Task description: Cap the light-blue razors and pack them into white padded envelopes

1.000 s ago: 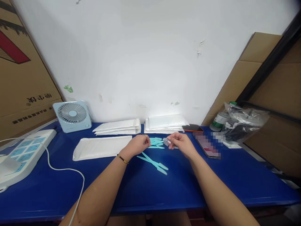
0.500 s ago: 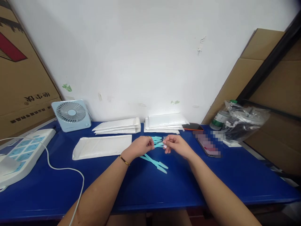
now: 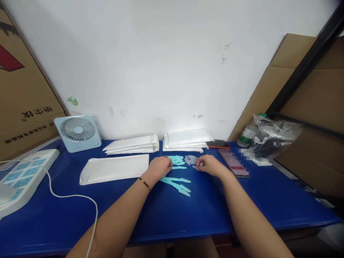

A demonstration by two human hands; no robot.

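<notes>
**Hands have drawn apart, and the near fan now shows three sticks, not two**

Half a second ago the fingertips nearly met; a gap has since opened between the left hand (image 3: 159, 167) and the right hand (image 3: 209, 166), the right having shifted outward. From where I stand, read the blue table (image 3: 206, 211) as a clock face, twelve at the wall, six at the person's lap.

The key relation is at the left fingertips. A lone turquoise stick (image 3: 179, 167) points away from them toward three o'clock, its long axis running nearly nine to three. Its far end aims at the right hand, but the left is clearly nearer; its near end disappears by the left fingers. Those fingers are curled together, and I cannot tell whether they grip it.

The right thumb and forefinger are bent close together above the table; whether anything is pinched there I cannot tell. A small pale piece (image 3: 194, 167) sits just beside them, at nine o'clock. A little pile of clear caps (image 3: 190, 158) lies at about eleven.

From the left fingertips, a turquoise cluster (image 3: 177, 160) lies at one o'clock. The near fan (image 3: 177, 185) lies at five, wide ends toward four, its narrow ends partly under that hand.
</notes>
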